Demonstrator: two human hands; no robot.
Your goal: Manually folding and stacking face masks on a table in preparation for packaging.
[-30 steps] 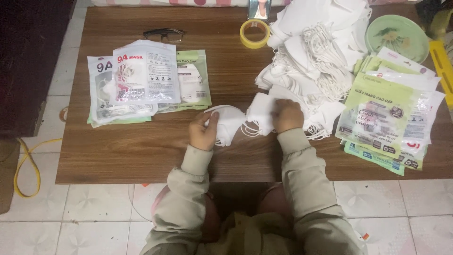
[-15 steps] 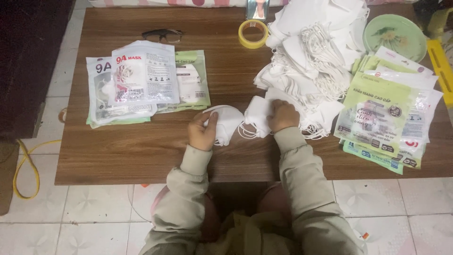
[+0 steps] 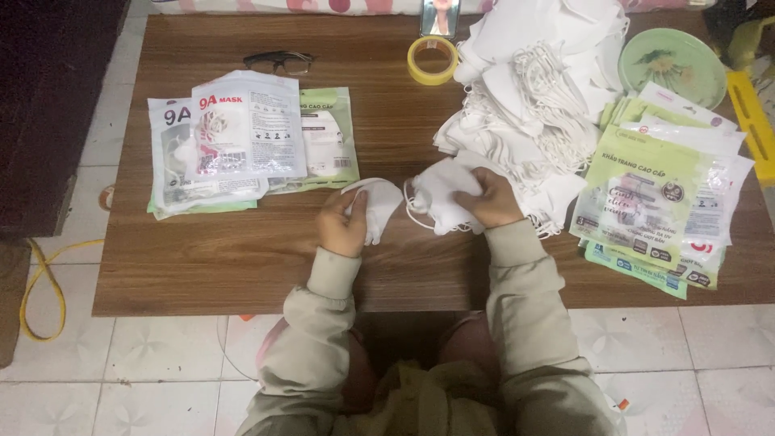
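Note:
My left hand (image 3: 343,224) grips a folded white face mask (image 3: 378,203) at the middle of the wooden table (image 3: 242,258). My right hand (image 3: 488,199) holds a second white mask (image 3: 442,192) with ear loops, just to the right of the first. The two masks lie close together, a small gap between them. A big heap of loose white masks (image 3: 537,97) rises behind and to the right of my right hand.
A stack of filled mask packets (image 3: 242,137) lies at the left. Empty green and white packets (image 3: 662,194) are piled at the right. Black glasses (image 3: 278,60), a yellow tape roll (image 3: 432,60), a phone (image 3: 440,16) and a green plate (image 3: 672,66) sit along the far edge.
My right hand has lifted its mask off the heap's edge and drawn it slightly towards the left-hand mask. My left hand has barely moved.

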